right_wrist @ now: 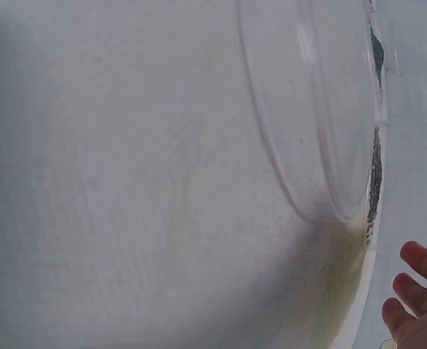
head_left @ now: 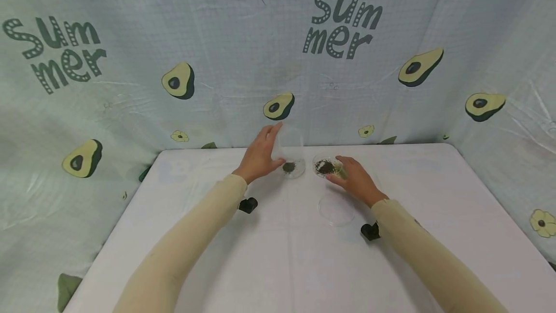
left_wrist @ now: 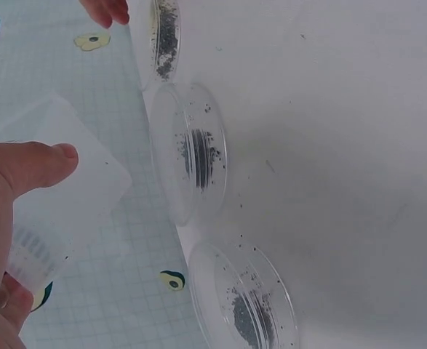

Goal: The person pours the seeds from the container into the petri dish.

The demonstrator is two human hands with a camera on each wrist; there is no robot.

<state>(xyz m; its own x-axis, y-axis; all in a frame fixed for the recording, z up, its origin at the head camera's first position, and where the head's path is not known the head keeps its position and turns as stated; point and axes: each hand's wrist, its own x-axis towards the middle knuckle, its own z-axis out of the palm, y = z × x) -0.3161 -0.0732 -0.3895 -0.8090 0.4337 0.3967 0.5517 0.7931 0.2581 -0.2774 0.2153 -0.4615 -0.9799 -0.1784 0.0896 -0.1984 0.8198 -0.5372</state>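
My left hand holds a clear plastic container, boxy with a ribbed part, its thumb along one side. In the head view it shows faintly above a clear round dish with a small heap of dark grains. To the right, a second clear dish holds more dark grains. My right hand is spread at this dish's right rim, fingers loosely extended. Low in the left wrist view is another dish with dark grains, which I cannot make out in the head view.
An empty clear round dish or lid lies nearer me on the white table. A few loose grains dot the table by the dishes. Behind hangs a printed cloth. Small black pieces show at both wrists.
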